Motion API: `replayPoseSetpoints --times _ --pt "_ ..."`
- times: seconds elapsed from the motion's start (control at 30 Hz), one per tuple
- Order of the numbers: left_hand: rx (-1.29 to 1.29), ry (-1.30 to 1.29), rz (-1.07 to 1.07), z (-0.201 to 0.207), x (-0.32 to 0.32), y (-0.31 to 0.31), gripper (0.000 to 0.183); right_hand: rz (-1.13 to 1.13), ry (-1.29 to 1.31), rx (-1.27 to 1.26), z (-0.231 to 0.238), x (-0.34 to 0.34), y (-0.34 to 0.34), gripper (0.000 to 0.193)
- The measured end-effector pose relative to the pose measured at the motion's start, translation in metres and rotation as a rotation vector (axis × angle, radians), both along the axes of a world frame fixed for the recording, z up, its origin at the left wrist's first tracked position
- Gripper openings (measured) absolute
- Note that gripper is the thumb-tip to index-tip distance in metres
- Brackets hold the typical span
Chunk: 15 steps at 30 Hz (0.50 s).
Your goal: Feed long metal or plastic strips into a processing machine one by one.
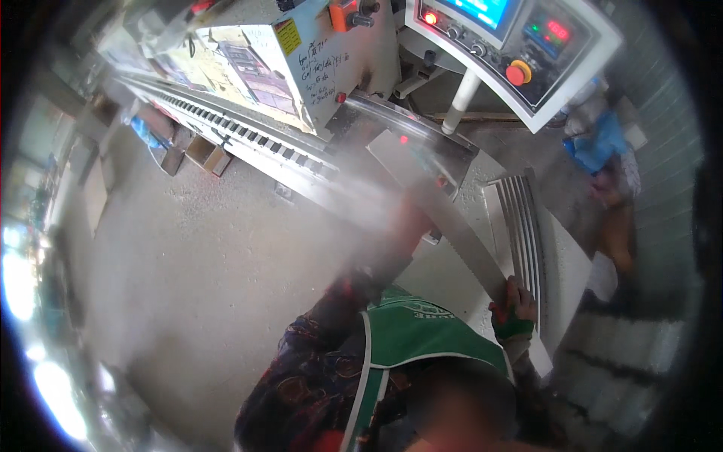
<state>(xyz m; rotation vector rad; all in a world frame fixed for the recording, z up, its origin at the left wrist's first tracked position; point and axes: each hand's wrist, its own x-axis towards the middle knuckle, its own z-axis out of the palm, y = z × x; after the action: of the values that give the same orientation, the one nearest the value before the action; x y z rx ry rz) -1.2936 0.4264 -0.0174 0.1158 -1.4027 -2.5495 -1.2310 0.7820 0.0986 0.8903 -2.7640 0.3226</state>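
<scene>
A long, flat, pale strip [471,237] slants from the end of the machine's feed track down toward my body. My right hand [517,310], in a green and red glove with bare fingertips, is closed on the strip's near end. Beside the strip's left edge is my left hand [410,222], reddish and blurred by haze or a smear on the view. Its fingers cannot be made out. Several similar strips [523,233] lie side by side in a stack just right of the held one.
A large white machine [301,75] with a toothed track [226,124] stretches to the far left. A control panel [520,71] with a red stop button stands at the far right. The strips rest on a pale table [568,264]. Small boxes [207,154] sit on the floor.
</scene>
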Motion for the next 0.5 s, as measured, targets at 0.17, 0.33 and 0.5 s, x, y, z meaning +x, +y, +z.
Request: replayPoseSetpoints --times 0.17,0.33,0.5 --pt "0.149 -0.073 -0.197 0.015 0.024 0.021 0.048 0.019 -0.055 0.024 -0.007 -0.017 -0.004 0.071" --pt "0.068 -0.026 -0.119 0.034 0.031 0.018 0.046 0.019 -0.408 0.058 -0.009 -0.038 -0.006 0.082" --pt "0.299 -0.233 -0.058 0.071 0.033 0.022 0.044 0.139 -0.547 -0.065 -0.025 -0.051 0.006 0.080"
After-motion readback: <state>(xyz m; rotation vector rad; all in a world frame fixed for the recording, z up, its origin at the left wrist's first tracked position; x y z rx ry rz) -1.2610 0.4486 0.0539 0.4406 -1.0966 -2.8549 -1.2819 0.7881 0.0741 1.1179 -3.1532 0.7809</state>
